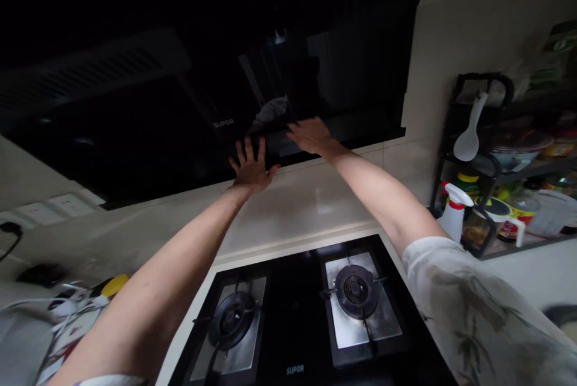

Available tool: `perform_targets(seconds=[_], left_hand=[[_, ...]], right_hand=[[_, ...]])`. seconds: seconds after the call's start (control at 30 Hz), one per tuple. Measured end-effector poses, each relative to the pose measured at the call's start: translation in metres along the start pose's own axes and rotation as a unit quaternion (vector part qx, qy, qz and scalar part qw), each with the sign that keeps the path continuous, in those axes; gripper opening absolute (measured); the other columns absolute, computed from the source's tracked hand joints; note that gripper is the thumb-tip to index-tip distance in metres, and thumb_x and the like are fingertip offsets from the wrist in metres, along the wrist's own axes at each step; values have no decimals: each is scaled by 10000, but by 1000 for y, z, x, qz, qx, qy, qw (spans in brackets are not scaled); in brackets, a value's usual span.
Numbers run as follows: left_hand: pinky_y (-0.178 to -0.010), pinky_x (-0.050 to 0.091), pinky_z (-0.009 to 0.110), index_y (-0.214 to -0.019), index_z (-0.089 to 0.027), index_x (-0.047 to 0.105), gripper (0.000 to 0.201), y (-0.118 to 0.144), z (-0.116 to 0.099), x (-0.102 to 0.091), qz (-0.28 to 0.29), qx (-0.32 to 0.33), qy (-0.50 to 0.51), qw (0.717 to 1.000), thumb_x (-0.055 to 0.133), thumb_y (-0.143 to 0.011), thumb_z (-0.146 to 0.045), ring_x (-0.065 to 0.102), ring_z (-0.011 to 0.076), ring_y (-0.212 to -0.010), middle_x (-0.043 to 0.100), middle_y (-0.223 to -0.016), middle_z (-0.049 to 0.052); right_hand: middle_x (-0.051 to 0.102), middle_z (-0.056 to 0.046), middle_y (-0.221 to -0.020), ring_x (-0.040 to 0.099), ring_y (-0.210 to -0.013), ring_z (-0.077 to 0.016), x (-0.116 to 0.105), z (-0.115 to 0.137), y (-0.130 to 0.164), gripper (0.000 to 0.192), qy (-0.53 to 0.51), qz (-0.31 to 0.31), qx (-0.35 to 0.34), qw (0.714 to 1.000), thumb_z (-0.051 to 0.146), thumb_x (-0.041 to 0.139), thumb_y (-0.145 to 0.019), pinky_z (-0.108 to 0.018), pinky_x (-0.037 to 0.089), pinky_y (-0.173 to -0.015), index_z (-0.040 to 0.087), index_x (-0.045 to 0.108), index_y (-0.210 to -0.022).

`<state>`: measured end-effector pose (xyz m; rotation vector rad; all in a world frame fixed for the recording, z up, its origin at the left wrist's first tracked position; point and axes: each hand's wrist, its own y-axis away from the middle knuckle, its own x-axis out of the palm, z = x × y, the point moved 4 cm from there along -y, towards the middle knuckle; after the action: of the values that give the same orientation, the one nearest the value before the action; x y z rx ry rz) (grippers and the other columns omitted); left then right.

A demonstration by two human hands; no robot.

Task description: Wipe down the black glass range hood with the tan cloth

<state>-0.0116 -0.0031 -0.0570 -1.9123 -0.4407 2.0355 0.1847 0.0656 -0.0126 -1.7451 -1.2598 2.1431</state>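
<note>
A glossy black range hood [180,145] marked SUPOR slants across the upper part of the head view. My left hand [252,171] lies against its lower edge, with the fingers spread and pointing up. Just to the right, my right hand [311,135] rests on the ledge along the bottom of the hood's front panel. Its fingers reach to the left, partly lost against the dark surface. I see nothing held in either hand. Below both arms is a black gas stove [293,314] with two burners.
On the right stands a black rack [489,184] with several bottles and containers, a hanging white rice paddle [471,130] and a white spray bottle [453,211]. Wall sockets [54,210] are at left, above cables and a yellow lid [115,285].
</note>
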Motion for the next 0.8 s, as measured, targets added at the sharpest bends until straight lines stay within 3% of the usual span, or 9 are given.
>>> perform_targets(seconds=[0.1, 0.17, 0.23, 0.37, 0.43, 0.5, 0.67, 0.8], left_hand=[[-1331, 139, 816, -1825, -197, 2, 957, 1, 0, -1, 5, -4, -5, 1000, 509, -1091, -544, -123, 479, -1722, -164, -1861, 183], [-1333, 140, 813, -1824, -194, -3, 969, 1, 0, -1, 8, -6, -7, 1000, 522, -1089, -545, -125, 477, -1722, -167, -1859, 187], [-1336, 139, 807, -1823, -194, -2, 962, 1, -1, -1, 5, -6, -9, 1000, 513, -1093, -550, -124, 471, -1724, -162, -1860, 189], [-1335, 145, 805, -1824, -201, 6, 950, 1, -2, -2, 4, -6, -7, 1000, 490, -1098, -577, -114, 469, -1726, -154, -1861, 187], [-1334, 142, 807, -1824, -199, 8, 958, 1, -3, -3, 9, -5, -5, 1000, 493, -1094, -585, -112, 473, -1725, -160, -1859, 188], [-1334, 136, 809, -1824, -193, 13, 958, 0, -4, -3, 8, -3, -3, 1000, 486, -1093, -590, -111, 475, -1725, -159, -1858, 190], [-1341, 135, 797, -1824, -191, 27, 929, 1, -7, -3, 4, 0, 11, 1000, 430, -1102, -613, -117, 463, -1726, -155, -1859, 184], [-1339, 135, 798, -1825, -191, 37, 932, 0, -8, -2, 4, 5, 16, 1000, 441, -1097, -608, -109, 466, -1727, -148, -1855, 202]], right_hand=[[631, -96, -1546, 594, -1443, -268, -2, 31, -18, 481, 0, 6, -37, 999, 431, 466, -1171, -436, 463, -1254, 264, 650, -1583], [628, -111, -1547, 551, -1496, -275, -6, 26, -20, 484, 4, -22, -29, 999, 437, 505, -1160, -429, 441, -1280, 245, 655, -1579], [673, -148, -1464, 561, -1480, -303, -9, 1, -12, 492, -2, -36, 10, 999, 468, 501, -1158, -461, 451, -1269, 202, 697, -1522], [720, -181, -1262, 613, -1369, -301, -14, -78, 25, 550, -43, -50, 113, 991, 476, 384, -1182, -504, 449, -1261, 109, 751, -1365], [697, -171, -1302, 600, -1365, -268, -18, -108, 45, 525, -48, -64, 147, 986, 365, 306, -1190, -510, 411, -1296, 122, 726, -1390], [656, -171, -1393, 573, -1395, -263, -24, -123, 61, 510, -37, -77, 168, 982, 260, 287, -1164, -532, 383, -1316, 157, 683, -1468], [555, -227, -1547, 424, -1567, -324, -35, -101, 80, 639, -1, -104, 171, 980, 137, 257, -1074, -584, 387, -1304, 158, 552, -1641], [488, -225, -1630, 385, -1595, -339, -31, -78, 107, 698, 33, -60, 151, 986, 90, 206, -1048, -568, 427, -1259, 152, 527, -1665]])
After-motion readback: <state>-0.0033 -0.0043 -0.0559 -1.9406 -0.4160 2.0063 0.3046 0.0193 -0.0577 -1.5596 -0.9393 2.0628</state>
